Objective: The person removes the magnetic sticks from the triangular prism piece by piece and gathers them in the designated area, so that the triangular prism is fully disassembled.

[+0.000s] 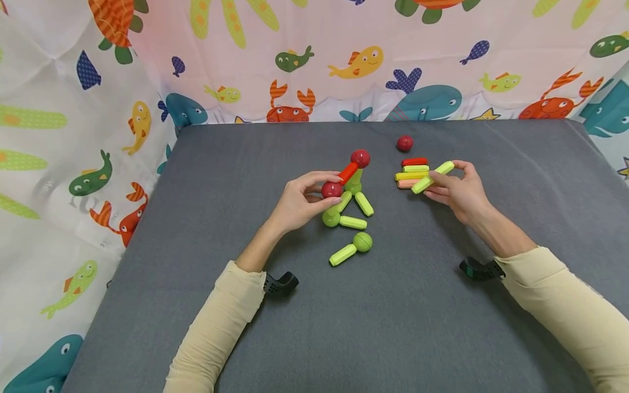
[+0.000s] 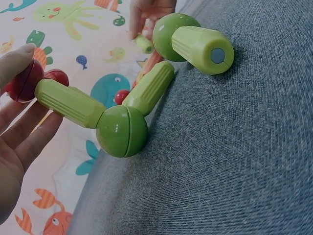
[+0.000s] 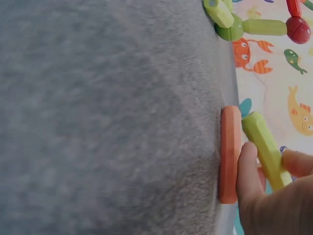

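My left hand [image 1: 301, 201] grips a red ball [image 1: 331, 189] at the upper front corner of a ball-and-stick structure. A short red stick [image 1: 348, 173] joins it to another red ball [image 1: 361, 158]. Green sticks stand under both red balls, on green balls [image 2: 122, 131] at table level, from which more green sticks stick out. My right hand [image 1: 464, 191] pinches a long yellow-green stick [image 1: 433, 177] between thumb and fingers, above a row of loose sticks. That row holds a red stick [image 1: 414, 161], a yellow stick [image 1: 411, 176] and an orange-pink stick [image 3: 230, 154] among others.
A green ball [image 1: 362, 242] with one short green stick [image 1: 342, 255] attached lies in front of the structure. A loose red ball [image 1: 405, 143] sits behind the stick row. The grey cloth table [image 1: 393, 327] meets a sea-animal curtain [image 1: 319, 33] at the back and left.
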A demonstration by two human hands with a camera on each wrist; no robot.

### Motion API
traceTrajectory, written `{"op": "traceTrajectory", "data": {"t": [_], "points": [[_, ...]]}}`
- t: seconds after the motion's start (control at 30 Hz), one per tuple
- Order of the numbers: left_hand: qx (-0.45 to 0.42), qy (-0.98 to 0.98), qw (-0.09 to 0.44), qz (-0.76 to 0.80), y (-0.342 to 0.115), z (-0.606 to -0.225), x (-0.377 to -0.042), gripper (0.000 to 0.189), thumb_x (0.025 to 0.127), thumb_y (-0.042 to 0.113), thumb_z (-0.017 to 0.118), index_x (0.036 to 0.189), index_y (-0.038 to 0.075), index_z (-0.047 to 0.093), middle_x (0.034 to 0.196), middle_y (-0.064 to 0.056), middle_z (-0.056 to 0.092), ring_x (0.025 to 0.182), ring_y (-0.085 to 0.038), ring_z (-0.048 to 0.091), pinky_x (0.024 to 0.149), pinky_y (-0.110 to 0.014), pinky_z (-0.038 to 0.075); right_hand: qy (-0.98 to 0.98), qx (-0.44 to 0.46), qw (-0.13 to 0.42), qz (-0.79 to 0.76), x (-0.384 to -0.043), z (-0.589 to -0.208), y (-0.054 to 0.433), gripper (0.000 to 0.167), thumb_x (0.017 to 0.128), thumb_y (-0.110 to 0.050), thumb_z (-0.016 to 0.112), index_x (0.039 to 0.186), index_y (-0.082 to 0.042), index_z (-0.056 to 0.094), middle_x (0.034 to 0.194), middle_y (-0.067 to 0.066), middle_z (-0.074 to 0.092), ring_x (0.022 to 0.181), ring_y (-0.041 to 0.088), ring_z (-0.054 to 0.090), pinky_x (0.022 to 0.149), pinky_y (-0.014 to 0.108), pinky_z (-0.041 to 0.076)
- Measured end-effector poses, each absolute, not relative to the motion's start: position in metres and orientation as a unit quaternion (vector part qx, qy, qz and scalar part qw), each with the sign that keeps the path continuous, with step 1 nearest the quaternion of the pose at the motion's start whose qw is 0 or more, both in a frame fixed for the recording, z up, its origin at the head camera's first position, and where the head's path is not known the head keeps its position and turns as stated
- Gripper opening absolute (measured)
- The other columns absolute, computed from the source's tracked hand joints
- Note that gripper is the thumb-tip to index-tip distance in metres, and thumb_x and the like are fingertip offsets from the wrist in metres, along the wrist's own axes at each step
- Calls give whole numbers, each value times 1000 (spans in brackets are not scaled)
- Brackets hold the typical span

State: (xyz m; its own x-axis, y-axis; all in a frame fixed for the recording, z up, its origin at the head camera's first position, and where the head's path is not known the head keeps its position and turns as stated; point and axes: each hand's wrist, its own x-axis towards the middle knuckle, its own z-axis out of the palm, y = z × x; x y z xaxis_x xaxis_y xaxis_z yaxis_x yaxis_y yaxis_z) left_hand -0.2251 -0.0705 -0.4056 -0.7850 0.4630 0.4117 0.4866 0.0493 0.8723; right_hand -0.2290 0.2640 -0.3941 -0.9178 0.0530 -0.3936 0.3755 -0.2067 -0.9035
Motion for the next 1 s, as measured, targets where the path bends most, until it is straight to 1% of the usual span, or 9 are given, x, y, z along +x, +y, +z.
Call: {"op": "traceTrajectory", "data": {"t": [0.23, 0.33, 0.5, 0.57, 0.63, 0.7, 0.8, 0.9, 1.0], "points": [[-333, -721, 14, -607, -71, -406, -226, 35, 81, 0, 74, 115, 0, 64, 125, -10, 59, 98, -21, 63, 81, -36, 54, 592, 222, 122, -765, -225, -398, 270, 65, 92, -14, 63, 132, -17, 11, 82, 4, 62, 74, 15, 68, 75, 28, 55], [-338, -719, 18, -607, -71, -406, -226, 35, 81, -1, 74, 115, -1, 64, 125, -11, 59, 100, -24, 62, 82, -38, 53, 576, 234, 131, -773, -225, -401, 270, 67, 93, -13, 61, 134, -16, 9, 88, 6, 59, 76, 15, 66, 77, 29, 54], [-338, -718, 19, -608, -70, -407, -226, 35, 81, -1, 74, 114, 0, 65, 125, -10, 59, 99, -22, 63, 80, -37, 54, 553, 254, 130, -783, -226, -404, 270, 54, 92, -13, 63, 126, -16, 21, 99, 8, 53, 79, 16, 65, 79, 30, 54], [-339, -718, 20, -608, -70, -407, -226, 35, 81, -1, 74, 114, 0, 65, 125, -9, 59, 98, -20, 63, 80, -37, 54, 566, 254, 131, -773, -226, -403, 271, 51, 93, -17, 62, 124, -16, 22, 96, 6, 56, 79, 16, 66, 80, 30, 54], [-341, -718, 21, -606, -69, -407, -226, 35, 81, -1, 74, 114, 0, 64, 124, -9, 59, 98, -18, 63, 80, -36, 54, 586, 250, 136, -758, -225, -402, 271, 54, 94, -21, 60, 129, -14, 19, 90, 5, 60, 79, 15, 67, 79, 30, 54], [-341, -718, 22, -607, -69, -407, -227, 35, 81, -2, 74, 114, 0, 64, 124, -9, 59, 98, -18, 63, 80, -36, 54, 613, 239, 143, -739, -224, -401, 271, 62, 96, -25, 57, 138, -11, 14, 86, 4, 62, 79, 14, 68, 78, 30, 54], [-338, -717, 19, -609, -69, -407, -226, 35, 81, -2, 74, 114, 0, 65, 124, -9, 59, 97, -18, 64, 79, -35, 54, 650, 219, 149, -713, -222, -400, 272, 72, 97, -29, 54, 145, -5, 6, 82, 5, 64, 75, 14, 68, 73, 30, 55], [-335, -717, 15, -611, -69, -406, -226, 35, 81, -1, 74, 114, 1, 65, 124, -8, 59, 95, -19, 65, 77, -35, 55, 690, 195, 148, -681, -220, -402, 272, 72, 98, -33, 52, 142, -2, 3, 78, 7, 62, 68, 15, 68, 67, 31, 56], [-335, -719, 15, -609, -70, -406, -226, 35, 81, -1, 74, 115, 0, 64, 124, -9, 59, 94, -19, 65, 77, -35, 55, 740, 172, 126, -638, -218, -405, 270, 66, 98, -37, 50, 136, -2, 8, 80, 11, 55, 61, 14, 66, 63, 31, 57]]}}
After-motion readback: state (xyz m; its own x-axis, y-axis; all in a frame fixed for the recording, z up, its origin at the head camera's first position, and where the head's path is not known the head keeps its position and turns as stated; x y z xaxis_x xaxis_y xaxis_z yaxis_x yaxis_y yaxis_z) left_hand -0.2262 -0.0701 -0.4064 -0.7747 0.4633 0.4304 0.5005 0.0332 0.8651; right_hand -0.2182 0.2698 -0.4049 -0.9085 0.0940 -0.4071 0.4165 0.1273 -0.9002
